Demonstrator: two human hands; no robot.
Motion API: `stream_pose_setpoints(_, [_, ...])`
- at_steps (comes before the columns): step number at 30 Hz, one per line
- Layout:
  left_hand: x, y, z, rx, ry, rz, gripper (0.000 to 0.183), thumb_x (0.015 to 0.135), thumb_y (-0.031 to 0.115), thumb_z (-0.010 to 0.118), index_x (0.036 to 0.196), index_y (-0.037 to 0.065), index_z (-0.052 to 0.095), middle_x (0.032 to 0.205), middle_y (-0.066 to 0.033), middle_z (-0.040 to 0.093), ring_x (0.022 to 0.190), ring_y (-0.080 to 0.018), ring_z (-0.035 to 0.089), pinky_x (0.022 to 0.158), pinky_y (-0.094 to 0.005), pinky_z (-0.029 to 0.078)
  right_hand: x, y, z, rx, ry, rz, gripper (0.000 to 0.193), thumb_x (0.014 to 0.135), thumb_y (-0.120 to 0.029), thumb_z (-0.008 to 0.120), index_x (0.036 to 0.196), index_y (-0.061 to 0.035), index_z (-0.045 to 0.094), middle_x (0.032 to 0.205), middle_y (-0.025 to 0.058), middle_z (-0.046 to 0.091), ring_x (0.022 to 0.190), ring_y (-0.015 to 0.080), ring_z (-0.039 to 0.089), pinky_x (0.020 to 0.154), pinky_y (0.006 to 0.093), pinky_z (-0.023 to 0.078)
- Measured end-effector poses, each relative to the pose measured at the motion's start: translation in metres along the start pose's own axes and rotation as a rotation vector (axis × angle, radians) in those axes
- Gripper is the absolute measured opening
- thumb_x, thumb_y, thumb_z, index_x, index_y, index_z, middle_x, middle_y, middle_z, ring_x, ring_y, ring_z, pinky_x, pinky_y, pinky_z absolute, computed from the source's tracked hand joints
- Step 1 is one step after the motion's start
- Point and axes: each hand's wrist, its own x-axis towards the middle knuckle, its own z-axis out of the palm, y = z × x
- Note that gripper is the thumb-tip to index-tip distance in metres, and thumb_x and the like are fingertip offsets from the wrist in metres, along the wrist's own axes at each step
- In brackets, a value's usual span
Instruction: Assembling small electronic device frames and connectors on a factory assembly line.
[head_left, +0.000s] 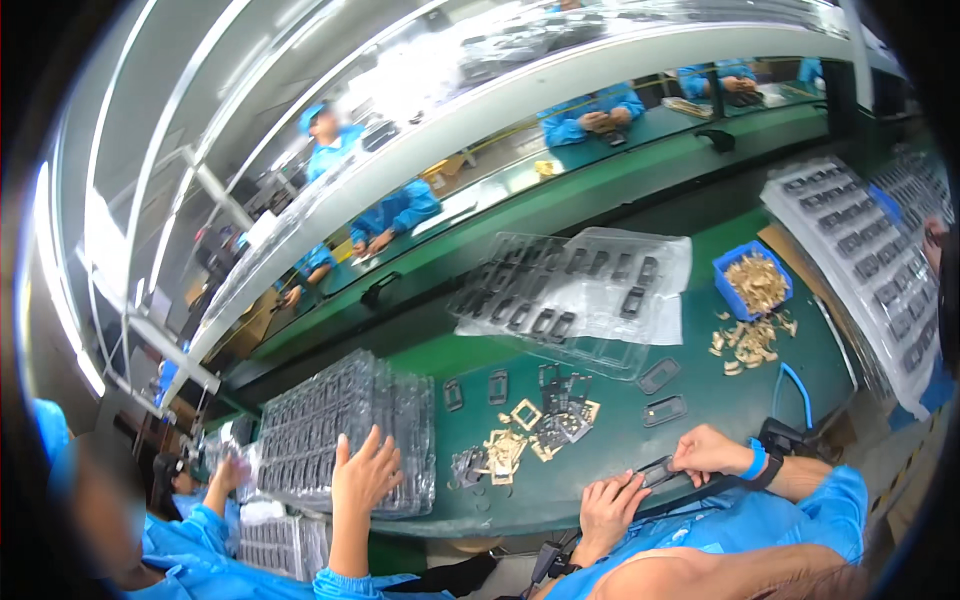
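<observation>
Close to the near edge of the green table, my left hand (610, 508) and my right hand (703, 452) grip a small dark phone-shaped housing (655, 472) between them. The fingers of both are closed at its two ends and hide part of it. Just beyond lie two more such housings, a grey one (659, 376) and one with a light patch (664, 410). To their left spreads a loose pile of black flat pieces (565, 420), beside a heap of cream-coloured frames (504, 456). A blue band circles my right wrist.
A clear tray (620, 350) of dark housings lies at the table's back. Right of it stand a blue bin (752, 280) of cream pieces and a tilted tray stack (860, 250). At left, a co-worker's hand (365, 478) is by stacked trays (345, 430). A blue tube (798, 390) curves nearby.
</observation>
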Motion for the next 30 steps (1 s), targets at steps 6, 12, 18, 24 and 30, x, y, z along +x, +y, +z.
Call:
stream_pose_setpoints(6, [0.001,-0.004,-0.003,0.055,-0.028,0.041,0.034,0.077,0.030,0.083,0.109,0.020,0.076,0.104,0.0010,0.069,0.089,-0.0192,0.061,0.079,-0.0368,0.044,0.005,0.001,0.003,0.009,-0.033,-0.014,0.018,0.086,-0.017,0.072,0.082,-0.0004,0.066,0.059,0.0058,0.064,0.046,0.0132,0.063,0.037,0.0249,0.046])
stream_pose_setpoints(12, [0.011,-0.004,-0.006,0.021,-0.045,0.031,0.032,0.076,0.024,0.083,0.106,0.015,0.077,0.104,-0.0029,0.070,0.090,-0.0235,0.060,0.081,-0.0390,0.044,0.003,-0.004,0.002,0.001,-0.012,0.003,0.017,0.085,-0.015,0.070,0.083,0.0016,0.064,0.060,0.0053,0.063,0.047,0.0143,0.065,0.036,0.0264,0.048])
stream_pose_setpoints(18, [0.000,-0.013,0.004,0.004,0.005,0.079,0.029,0.081,0.025,0.080,0.107,0.013,0.077,0.103,-0.0079,0.068,0.090,-0.0290,0.059,0.082,-0.0413,0.046,-0.004,0.007,0.000,0.130,0.059,-0.281,0.015,0.089,-0.016,0.068,0.091,-0.0018,0.064,0.064,0.0046,0.066,0.047,0.0118,0.062,0.036,0.0266,0.045])
stream_pose_setpoints(24, [0.010,0.000,-0.005,0.018,0.013,0.088,0.026,0.088,0.030,0.074,0.107,0.011,0.076,0.104,-0.0083,0.072,0.079,-0.0288,0.059,0.075,-0.0419,0.045,-0.012,0.027,0.021,-0.533,0.395,-1.047,0.037,0.092,-0.034,0.068,0.113,-0.0042,0.062,0.090,0.0083,0.057,0.085,0.0235,0.061,0.059,0.0354,0.048])
stream_pose_setpoints(30, [0.019,0.004,-0.010,0.035,-0.006,0.076,0.024,0.088,0.031,0.075,0.105,0.013,0.077,0.104,-0.0076,0.072,0.079,-0.0285,0.060,0.075,-0.0410,0.047,-0.011,0.027,0.013,-0.739,0.345,-1.056,0.050,0.089,-0.035,0.071,0.127,-0.0053,0.060,0.102,0.0091,0.054,0.088,0.0255,0.053,0.066,0.0362,0.046])
